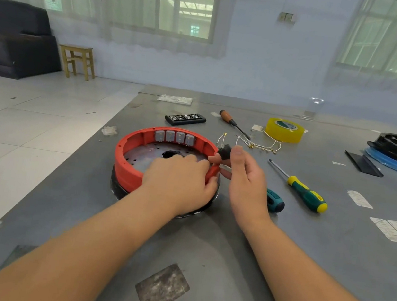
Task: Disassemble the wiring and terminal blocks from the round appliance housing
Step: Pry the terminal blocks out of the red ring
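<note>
The round red housing (129,166) sits on the grey table (228,256), near its left edge, with four grey terminal blocks (175,136) lined along its far inner wall. The left hand (178,180) lies over the housing's near-right rim, fingers curled onto it, gripping the wall. Just beside it, the right hand (244,177) pinches a small black part (225,152) above the rim — loose white wires (257,144) trail behind. Screwdrivers (306,191) and a yellow tape roll (284,130) lie to the right, well apart; open tabletop stretches in front. No writing is legible.
</note>
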Motion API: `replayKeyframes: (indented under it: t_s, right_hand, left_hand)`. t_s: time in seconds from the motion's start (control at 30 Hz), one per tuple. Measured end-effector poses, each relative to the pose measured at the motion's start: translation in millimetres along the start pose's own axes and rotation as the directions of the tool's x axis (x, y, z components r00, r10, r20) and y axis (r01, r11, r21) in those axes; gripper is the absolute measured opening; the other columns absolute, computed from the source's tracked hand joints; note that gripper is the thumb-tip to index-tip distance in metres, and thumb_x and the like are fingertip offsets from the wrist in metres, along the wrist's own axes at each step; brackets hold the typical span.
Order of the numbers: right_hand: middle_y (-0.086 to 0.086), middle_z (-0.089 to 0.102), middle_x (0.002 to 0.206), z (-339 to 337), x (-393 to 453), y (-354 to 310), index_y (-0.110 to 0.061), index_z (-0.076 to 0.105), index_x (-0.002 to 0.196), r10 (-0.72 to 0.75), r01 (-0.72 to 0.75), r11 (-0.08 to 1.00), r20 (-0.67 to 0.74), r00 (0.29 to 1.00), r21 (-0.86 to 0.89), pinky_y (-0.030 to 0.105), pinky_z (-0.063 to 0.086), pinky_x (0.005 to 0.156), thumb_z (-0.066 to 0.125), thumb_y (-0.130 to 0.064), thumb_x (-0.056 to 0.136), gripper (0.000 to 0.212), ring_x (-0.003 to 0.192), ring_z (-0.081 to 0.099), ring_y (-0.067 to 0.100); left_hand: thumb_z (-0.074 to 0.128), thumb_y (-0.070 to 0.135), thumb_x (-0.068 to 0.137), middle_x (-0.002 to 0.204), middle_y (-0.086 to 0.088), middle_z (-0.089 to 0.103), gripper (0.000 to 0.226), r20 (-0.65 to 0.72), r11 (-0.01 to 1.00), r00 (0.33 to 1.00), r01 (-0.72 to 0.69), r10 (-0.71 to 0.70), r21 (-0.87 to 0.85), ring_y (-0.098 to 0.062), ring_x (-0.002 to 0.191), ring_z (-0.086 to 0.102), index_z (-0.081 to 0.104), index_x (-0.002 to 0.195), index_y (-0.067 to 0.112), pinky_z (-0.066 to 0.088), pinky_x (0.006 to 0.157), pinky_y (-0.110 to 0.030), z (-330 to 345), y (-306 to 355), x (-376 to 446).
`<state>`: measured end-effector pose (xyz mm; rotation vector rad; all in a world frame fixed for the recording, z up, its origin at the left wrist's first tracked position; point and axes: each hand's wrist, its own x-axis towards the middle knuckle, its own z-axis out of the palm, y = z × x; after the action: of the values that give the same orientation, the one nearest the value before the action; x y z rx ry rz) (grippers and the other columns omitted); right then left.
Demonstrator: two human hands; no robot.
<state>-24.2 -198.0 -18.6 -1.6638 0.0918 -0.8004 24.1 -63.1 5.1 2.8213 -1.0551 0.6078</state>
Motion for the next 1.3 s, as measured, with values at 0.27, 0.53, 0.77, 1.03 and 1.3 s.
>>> replayKeyframes:
  t_s: [0.27, 0.53, 0.77, 1.03, 1.3]
  right_hand:
    - [-0.006, 0.079, 0.095, -21.6, 56.1, -5.6, -0.021, 0.068, 0.105, 0.211, -0.210, 0.978, -0.092, 0.973, 0.022, 0.023, 0.057, 0.069, 0.069, -0.037, 0.095, 0.019, 0.081, 0.074, 0.008]
    - [0.011, 0.075, 0.094, -46.4, 140.7, 28.5, -0.007, 0.073, 0.111, 0.520, -0.475, 0.750, -0.034, 0.853, -0.460, 0.037, 0.062, 0.088, 0.081, -0.002, 0.081, 0.032, 0.090, 0.075, 0.024]
    - [0.001, 0.069, 0.126, -33.7, 152.4, 44.7, -0.022, 0.071, 0.123, 0.472, -0.222, 0.490, 0.042, 0.881, -0.843, 0.028, 0.048, 0.093, 0.078, -0.024, 0.087, 0.037, 0.116, 0.061, 0.020]
    - [0.004, 0.065, 0.131, -40.9, 128.4, 24.8, -0.018, 0.062, 0.131, 0.342, -0.144, 0.520, 0.050, 0.938, -0.842, 0.036, 0.049, 0.099, 0.067, -0.038, 0.095, 0.042, 0.117, 0.060, 0.022]
    - [-0.007, 0.061, 0.132, -8.7, 27.1, 5.2, -0.032, 0.057, 0.137, 0.053, 0.106, 0.832, 0.269, 0.962, -0.545, 0.025, 0.045, 0.102, 0.049, -0.011, 0.100, 0.043, 0.112, 0.059, 0.005]
  left_hand:
    - [0.030, 0.065, 0.100, 0.106, 0.002, 0.065, 0.046, -0.053, 0.998, 0.998, -0.044, 0.046, 0.033, -0.025, 0.103, 0.064, 0.057, 0.106, 0.029, 0.031, 0.062, -0.035, 8.1, -9.4, -4.1]
    - [0.029, 0.062, 0.099, 0.100, 0.003, 0.065, 0.042, -0.058, 0.999, 0.997, -0.043, 0.045, 0.025, -0.023, 0.094, 0.064, 0.055, 0.100, 0.029, 0.032, 0.062, -0.034, 9.4, -11.1, -3.2]
    - [0.032, 0.062, 0.099, 0.091, 0.003, 0.063, 0.031, -0.089, 0.998, 0.994, -0.058, 0.058, -0.001, -0.023, 0.086, 0.064, 0.034, 0.089, 0.032, 0.029, 0.060, -0.034, 11.7, -11.8, -3.4]
    - [0.010, 0.073, 0.096, 0.102, 0.005, 0.064, 0.058, -0.044, 0.999, 0.998, -0.037, 0.039, 0.040, -0.023, 0.099, 0.065, 0.050, 0.101, 0.032, 0.033, 0.061, -0.035, 9.9, -10.9, -3.7]
    - [0.034, 0.065, 0.103, 0.111, 0.003, 0.068, 0.034, 0.106, 0.996, 0.991, -0.077, 0.081, -0.043, -0.025, 0.108, 0.066, 0.045, 0.103, 0.032, 0.039, 0.066, -0.036, -10.0, -18.1, -2.4]
